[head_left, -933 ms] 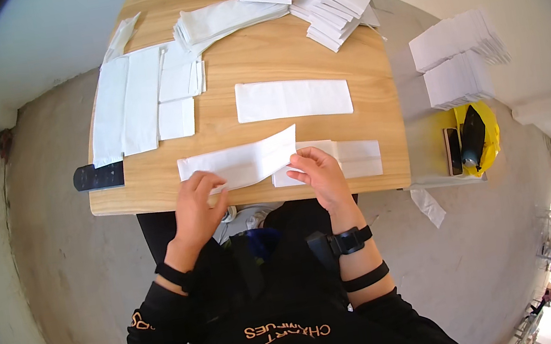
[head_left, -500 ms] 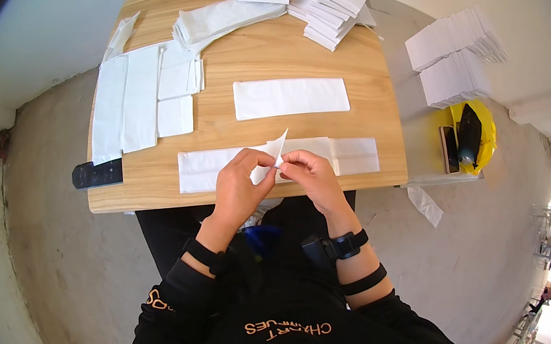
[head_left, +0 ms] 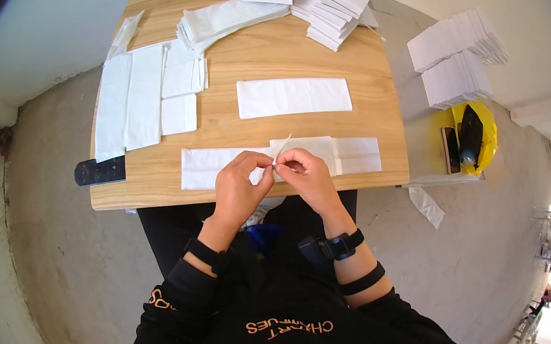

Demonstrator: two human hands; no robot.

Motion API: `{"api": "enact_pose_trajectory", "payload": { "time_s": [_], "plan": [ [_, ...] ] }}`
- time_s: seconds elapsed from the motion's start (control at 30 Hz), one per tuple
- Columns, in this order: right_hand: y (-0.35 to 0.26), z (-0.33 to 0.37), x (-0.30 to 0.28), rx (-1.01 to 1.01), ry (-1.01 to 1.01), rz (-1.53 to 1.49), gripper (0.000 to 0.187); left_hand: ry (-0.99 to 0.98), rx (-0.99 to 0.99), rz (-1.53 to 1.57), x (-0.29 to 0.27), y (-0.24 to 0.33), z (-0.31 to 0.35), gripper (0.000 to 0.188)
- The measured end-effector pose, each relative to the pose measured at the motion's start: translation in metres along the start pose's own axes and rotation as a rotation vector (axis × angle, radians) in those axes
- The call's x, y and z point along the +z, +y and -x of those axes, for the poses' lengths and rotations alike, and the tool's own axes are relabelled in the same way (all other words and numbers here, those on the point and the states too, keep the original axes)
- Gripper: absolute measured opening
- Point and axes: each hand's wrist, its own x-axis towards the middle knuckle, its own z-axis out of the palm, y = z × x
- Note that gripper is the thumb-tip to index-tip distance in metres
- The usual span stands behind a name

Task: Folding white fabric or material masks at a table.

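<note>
Close to the table's front edge lies a long flat white strip of thin paper or film (head_left: 197, 168), with a folded layer across its right half. My left hand (head_left: 237, 186) is closed over its middle, thumb and forefinger pinching a thin white sheet (head_left: 283, 145). Right beside it, my right hand (head_left: 310, 179) pinches the same sheet, fingertips nearly touching the left ones. A narrow pointed corner of the sheet sticks up above the fingers. The exact spot between the fingertips is hidden. Just beyond, another flat white strip (head_left: 293, 96) rests on the wood.
Flat white strips (head_left: 147, 98) and shorter white pieces cover the table's left side. Farther back are a stack of white sleeves (head_left: 230, 21) and fanned white cards (head_left: 336, 9). On the right surface stand white stacks (head_left: 459, 78) and a yellow bag (head_left: 487, 131).
My fingertips have drawn closer together at the sheet. Its raised corner now looks thinner and leans farther right. The whole view has shifted slightly.
</note>
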Motion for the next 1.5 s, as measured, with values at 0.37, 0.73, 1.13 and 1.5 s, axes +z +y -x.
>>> {"api": "enact_pose_trajectory", "payload": {
  "time_s": [0.37, 0.73, 1.13, 1.5],
  "plan": [
    [0.007, 0.001, 0.001, -0.019, 0.017, 0.031, 0.009, -0.008, -0.008, -0.001, -0.001, 0.001, 0.001, 0.008],
    [-0.004, 0.005, 0.001, -0.059, 0.053, 0.161, 0.007, -0.083, -0.007, 0.022, -0.005, 0.001, 0.002, 0.011],
    [0.017, 0.011, 0.001, -0.096, 0.227, 0.169, 0.008, 0.046, -0.124, 0.073, 0.000, -0.011, 0.006, 0.009],
    [0.030, 0.020, -0.020, 0.233, 0.371, -0.237, 0.019, 0.249, -0.552, 0.525, -0.032, -0.072, 0.035, 0.008]
  ]
}}
